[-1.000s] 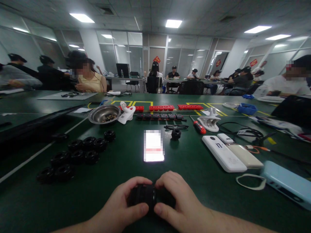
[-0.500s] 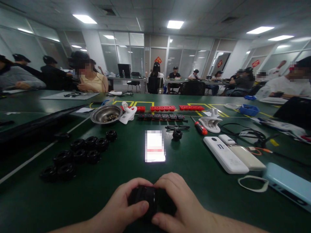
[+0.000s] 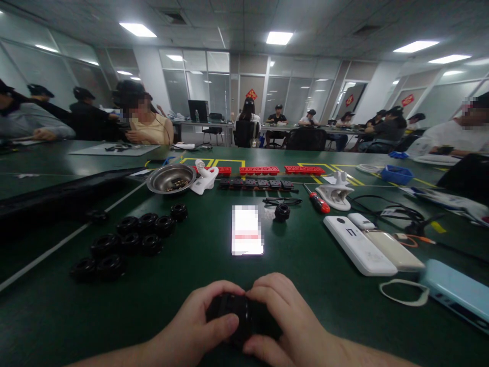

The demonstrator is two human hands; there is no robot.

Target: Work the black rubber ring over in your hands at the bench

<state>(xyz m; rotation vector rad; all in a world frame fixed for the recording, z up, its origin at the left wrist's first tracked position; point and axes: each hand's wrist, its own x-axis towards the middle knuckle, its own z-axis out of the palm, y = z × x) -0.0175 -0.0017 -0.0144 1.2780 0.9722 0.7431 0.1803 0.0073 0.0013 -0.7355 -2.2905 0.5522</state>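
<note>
At the near side of the table, a glossy black round plastic part (image 3: 243, 317) sits between my two hands. My left hand (image 3: 198, 322) curls round it, thumb pressed on the side facing me and index finger over its top. From the other side, my right hand (image 3: 288, 323) closes on the part with bent fingers and thumb. Much of the part is covered by my fingers. Farther left lies a group of similar black ring-shaped parts (image 3: 131, 243). One more black ring part (image 3: 281, 213) stands beyond the lit phone (image 3: 247, 232).
A metal bowl (image 3: 171, 179) holds small brass-coloured pieces. Behind the phone are a black strip of blocks (image 3: 255, 184) and red trays (image 3: 259, 171). A screwdriver (image 3: 320, 202), white stand (image 3: 336, 192), power banks (image 3: 359, 244) and cables lie right. Other people sit around.
The camera view has shifted a little, so the table items appear slightly farther right. The black part looks slightly turned between my hands; both hands keep their grip.
</note>
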